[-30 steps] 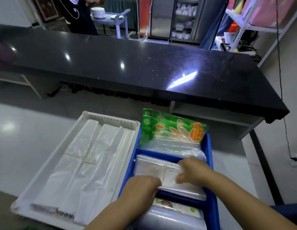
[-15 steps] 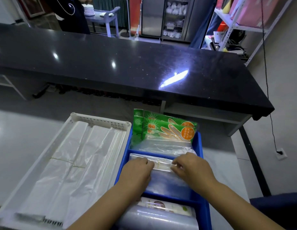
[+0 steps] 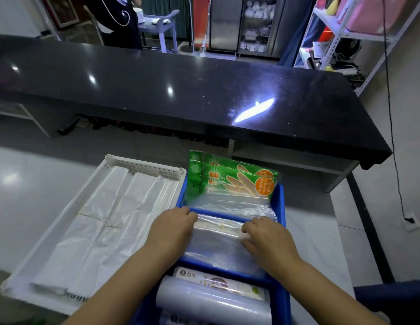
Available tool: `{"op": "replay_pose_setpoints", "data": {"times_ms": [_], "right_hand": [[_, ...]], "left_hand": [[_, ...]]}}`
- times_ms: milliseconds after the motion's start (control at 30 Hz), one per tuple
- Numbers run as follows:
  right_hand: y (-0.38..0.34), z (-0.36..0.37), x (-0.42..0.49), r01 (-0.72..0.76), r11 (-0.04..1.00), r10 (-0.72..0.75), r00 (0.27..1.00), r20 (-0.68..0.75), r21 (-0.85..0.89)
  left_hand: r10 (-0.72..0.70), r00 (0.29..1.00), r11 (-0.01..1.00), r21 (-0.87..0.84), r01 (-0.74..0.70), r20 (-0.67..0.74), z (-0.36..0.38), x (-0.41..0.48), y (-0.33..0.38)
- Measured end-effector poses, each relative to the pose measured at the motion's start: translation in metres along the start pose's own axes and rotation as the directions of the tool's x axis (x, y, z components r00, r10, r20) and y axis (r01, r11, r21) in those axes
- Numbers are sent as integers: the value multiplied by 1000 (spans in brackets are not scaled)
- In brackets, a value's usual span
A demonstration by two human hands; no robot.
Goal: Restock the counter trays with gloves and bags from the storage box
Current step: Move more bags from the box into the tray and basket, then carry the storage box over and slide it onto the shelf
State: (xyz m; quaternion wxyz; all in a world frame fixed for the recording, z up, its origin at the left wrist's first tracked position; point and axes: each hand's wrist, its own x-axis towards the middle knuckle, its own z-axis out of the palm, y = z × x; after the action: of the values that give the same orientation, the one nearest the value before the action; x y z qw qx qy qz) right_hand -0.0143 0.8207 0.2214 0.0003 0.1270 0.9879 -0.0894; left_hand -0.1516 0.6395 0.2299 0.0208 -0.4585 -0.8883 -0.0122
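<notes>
A blue divided tray (image 3: 280, 202) stands in front of me. Its far compartment holds green glove packets (image 3: 230, 181). In the middle compartment lies a bundle of clear plastic bags (image 3: 218, 240) tied with a thin band. My left hand (image 3: 174, 228) presses on the bundle's left end, fingers curled over its far edge. My right hand (image 3: 267, 240) rests on the right end, fingers on the plastic. The near compartment holds a roll of clear bags (image 3: 213, 303) and a labelled pack (image 3: 218, 281).
A white perforated tray (image 3: 143, 165) with flat white bags (image 3: 106, 221) lies left of the blue tray, touching it. Beyond is a long black counter (image 3: 181, 90). A person stands behind it at the far left. Metal shelving (image 3: 340, 34) is at the right.
Both hands slid the clear bag bundle forward and down into the middle compartment; the bundle now lies flatter, with the hands spread toward its two ends.
</notes>
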Motion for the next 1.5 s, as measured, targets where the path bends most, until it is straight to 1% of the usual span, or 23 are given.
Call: {"op": "replay_pose_setpoints", "data": {"times_ms": [33, 100, 133, 167, 233, 333, 433, 533, 633, 733, 800, 967, 1067, 1167, 1233, 1367, 1433, 1500], "right_hand": [[2, -1, 1, 19, 1000, -18, 1000, -25, 14], [0, -1, 7, 64, 998, -64, 998, -25, 5], [-3, 0, 12, 101, 995, -101, 995, -16, -6], [-8, 0, 17, 150, 989, -150, 989, -11, -8], [-22, 1, 25, 262, 965, -262, 965, -12, -2], [-47, -2, 31, 397, 918, -397, 917, -36, 0], [-77, -6, 27, 447, 895, -447, 894, -41, -11], [-109, -8, 20, 502, 865, -500, 864, -56, 24], [-151, -9, 8, 558, 829, -556, 830, -43, 40], [-206, -3, -10, 599, 800, -596, 800, -65, 37], [-248, 5, -26, 619, 785, -617, 785, -62, 25], [-354, 43, -85, 667, 741, -669, 744, -5, 71], [-416, 75, -123, 681, 725, -687, 725, 46, 101], [-468, 102, -155, 677, 720, -692, 715, 98, 149], [-493, 117, -170, 650, 744, -667, 731, 140, 155], [-522, 142, -176, 553, 823, -568, 800, 194, 130], [-529, 153, -170, 525, 845, -533, 814, 229, 99], [-535, 165, -160, 503, 860, -506, 820, 269, 84]], "left_hand": [[-34, 999, 999, -32, 33, -20, -2, -5, -2], [-119, 991, 988, -109, 112, -59, -6, -17, -4], [-161, 986, 978, -139, 154, -44, -9, -22, -4], [-204, 979, 965, -173, 195, -31, -10, -28, -4], [-284, 957, 940, -214, 266, -56, -10, -41, -5], [-398, 914, 901, -220, 373, -81, -11, -68, -7], [-465, 881, 874, -204, 442, -87, -16, -103, -12], [-518, 851, 851, -158, 501, -89, -25, -143, -22], [-582, 808, 810, -164, 564, -95, -35, -196, -34], [-620, 772, 782, -201, 590, -143, -38, -261, -50], [-679, 724, 730, -209, 650, -122, -38, -309, -62], [-803, 587, 592, -243, 768, -99, -21, -449, -93], [-859, 511, 499, -261, 826, -27, -3, -529, -107], [-898, 439, 419, -231, 878, 36, 12, -595, -122], [-903, 423, 399, -219, 890, 75, 18, -624, -134], [-897, 428, 396, -232, 888, 110, 32, -648, -164], [-896, 425, 384, -259, 886, 127, 42, -650, -179], [-886, 437, 389, -267, 882, 154, 52, -650, -192]]}}
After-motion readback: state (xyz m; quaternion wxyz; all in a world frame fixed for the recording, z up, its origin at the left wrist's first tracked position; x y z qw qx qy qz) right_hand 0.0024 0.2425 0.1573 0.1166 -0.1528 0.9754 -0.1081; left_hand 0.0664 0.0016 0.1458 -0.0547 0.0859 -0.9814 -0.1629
